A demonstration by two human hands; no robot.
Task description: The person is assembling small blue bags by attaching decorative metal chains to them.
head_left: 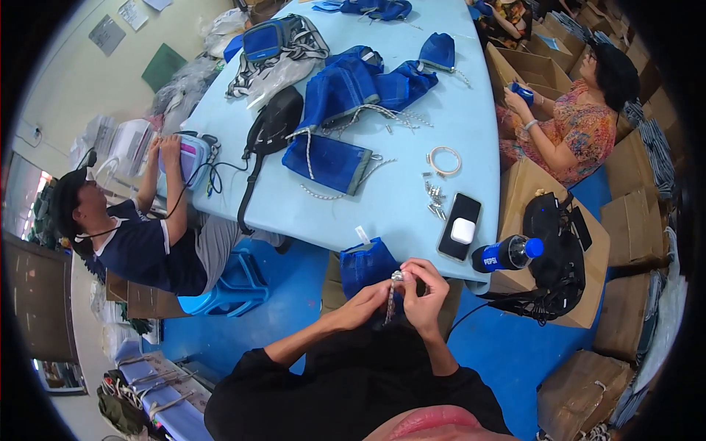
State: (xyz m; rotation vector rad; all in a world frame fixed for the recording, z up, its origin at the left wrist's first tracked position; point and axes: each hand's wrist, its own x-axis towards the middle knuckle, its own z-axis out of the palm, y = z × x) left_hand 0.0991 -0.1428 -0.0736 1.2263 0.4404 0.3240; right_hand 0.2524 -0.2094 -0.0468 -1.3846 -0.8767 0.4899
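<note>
A blue drawstring pouch rests at my lap by the table's near edge, a white tag sticking up from its rim. My left hand is closed, fingertips pinching the patterned grey drawstring cord, which hangs down between my hands. At the top of that cord is a small silvery cord lock. My right hand pinches the cord lock between thumb and fingers. Both hands nearly touch, just right of the pouch. The fingers partly hide how the cord runs through the lock.
On the pale blue table lie blue pouches, loose silver cord locks, a ring-shaped roll, a phone and a black waist bag. A bottle stands at the right corner. Co-workers sit left and right; cardboard boxes line the right.
</note>
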